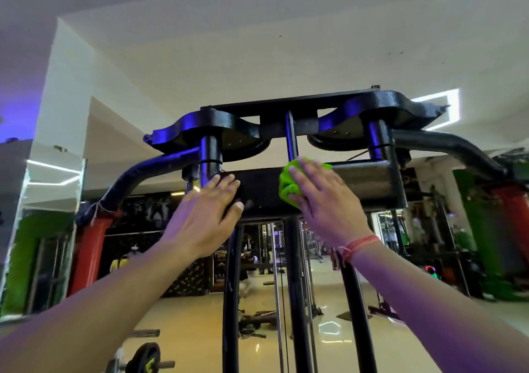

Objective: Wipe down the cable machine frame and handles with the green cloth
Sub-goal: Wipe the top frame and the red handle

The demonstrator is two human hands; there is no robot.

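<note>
The black cable machine frame fills the middle of the head view, with its top crossbar (369,185) just above eye level and two pulley housings (217,132) over it. My right hand (323,198) presses the bunched green cloth (287,185) flat against the crossbar's front face, fingers straight. My left hand (206,215) rests on the left part of the same crossbar, fingers extended, thumb hooked under its lower edge. The handles are out of view.
Black uprights (294,301) and chrome guide rods (276,286) run down below the crossbar. Curved black arms (458,146) extend left and right from the top. A weight plate (146,358) lies on the shiny floor at the lower left. Red pillars and green walls stand behind.
</note>
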